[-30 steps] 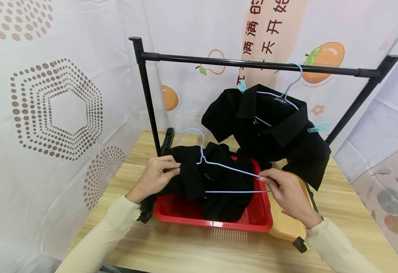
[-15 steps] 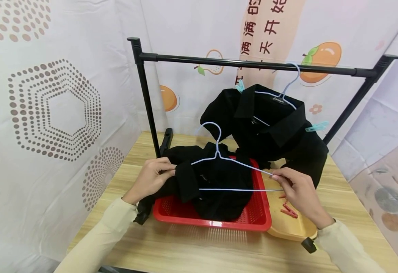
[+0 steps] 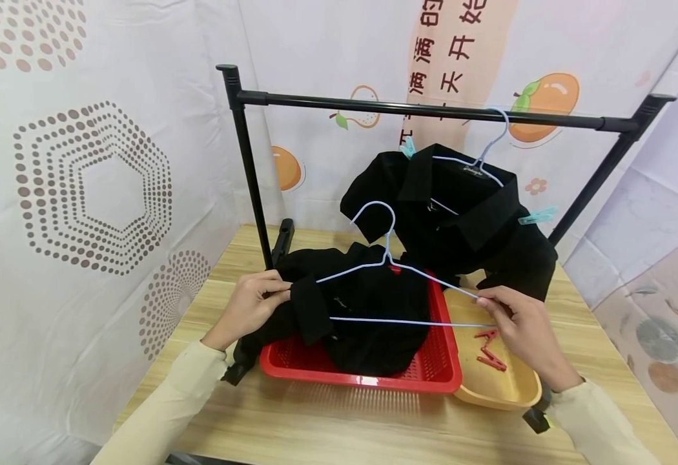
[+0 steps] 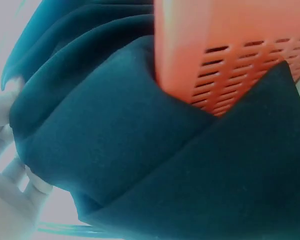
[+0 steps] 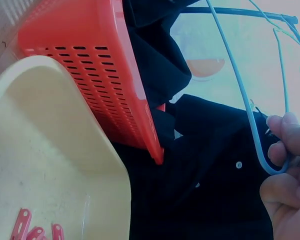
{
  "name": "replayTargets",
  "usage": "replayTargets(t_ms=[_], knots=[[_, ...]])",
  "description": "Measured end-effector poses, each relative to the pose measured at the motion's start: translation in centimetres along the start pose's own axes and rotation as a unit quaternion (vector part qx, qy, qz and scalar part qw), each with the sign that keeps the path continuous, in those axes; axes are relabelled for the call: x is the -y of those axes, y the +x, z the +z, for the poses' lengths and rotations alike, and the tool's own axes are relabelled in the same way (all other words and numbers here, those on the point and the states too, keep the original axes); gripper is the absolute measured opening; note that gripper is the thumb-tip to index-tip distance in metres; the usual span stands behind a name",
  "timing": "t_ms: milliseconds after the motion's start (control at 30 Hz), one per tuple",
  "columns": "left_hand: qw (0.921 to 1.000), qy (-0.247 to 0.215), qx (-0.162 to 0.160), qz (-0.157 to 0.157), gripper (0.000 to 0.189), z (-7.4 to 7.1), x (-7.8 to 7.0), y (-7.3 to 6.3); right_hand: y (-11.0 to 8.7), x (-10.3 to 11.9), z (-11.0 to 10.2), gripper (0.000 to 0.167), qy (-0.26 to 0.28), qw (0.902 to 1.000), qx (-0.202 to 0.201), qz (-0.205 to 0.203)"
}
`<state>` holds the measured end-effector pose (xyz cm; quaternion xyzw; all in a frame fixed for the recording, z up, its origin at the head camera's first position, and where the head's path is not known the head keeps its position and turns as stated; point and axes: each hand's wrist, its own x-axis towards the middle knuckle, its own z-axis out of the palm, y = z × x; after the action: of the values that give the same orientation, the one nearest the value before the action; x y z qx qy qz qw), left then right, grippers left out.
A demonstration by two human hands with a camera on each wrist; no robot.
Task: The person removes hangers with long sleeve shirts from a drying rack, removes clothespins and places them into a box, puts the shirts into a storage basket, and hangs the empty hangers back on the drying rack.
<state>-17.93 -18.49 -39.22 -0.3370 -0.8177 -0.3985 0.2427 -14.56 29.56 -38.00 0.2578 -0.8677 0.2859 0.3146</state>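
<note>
Over the basket's [image 3: 368, 382] left edge, my left grip [image 3: 248, 307] pinches the presumably limp shirt [image 3: 370, 345] near its collar [image 3: 310, 311]; right of the basket, my right grip [image 3: 522, 323] pinches the likely light, springy hanger [image 3: 387, 259].

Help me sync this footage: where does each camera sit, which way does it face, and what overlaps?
Head: worn on the head, looking forward and down at the black rack, red basket and blue hanger; left hand, right hand and sleeves show.
Left wrist: on that wrist, facing the black garment and basket; left hand at the left edge.
Right wrist: on that wrist, facing the yellow tray and basket; right hand at the right edge.
Shared: head and right wrist both show the hanger and red clips.
</note>
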Motion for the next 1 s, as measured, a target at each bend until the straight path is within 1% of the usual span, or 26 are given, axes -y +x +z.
replayTargets(t_ms=[333, 567, 800, 1000], knots=[[0.9998, 0.017, -0.006, -0.003, 0.019, 0.0, 0.6, -0.4, -0.5, -0.4, -0.7, 0.025, -0.019, 0.9991, 0.011, 0.037], [0.9999, 0.010, -0.005, -0.001, 0.017, 0.2, 0.9, -0.5, -0.7, -0.4, -1.0, 0.027, -0.025, 0.9990, 0.006, 0.037], [0.9997, 0.015, -0.003, -0.020, 0.018, 0.2, 1.2, -0.8, -0.9, -0.5, -1.3, 0.026, -0.024, 0.9992, 0.000, 0.033], [0.9997, 0.013, 0.002, -0.020, 0.018, 0.3, 1.3, -1.0, -1.1, -0.7, -1.4, 0.028, -0.026, 0.9990, 0.004, 0.036]])
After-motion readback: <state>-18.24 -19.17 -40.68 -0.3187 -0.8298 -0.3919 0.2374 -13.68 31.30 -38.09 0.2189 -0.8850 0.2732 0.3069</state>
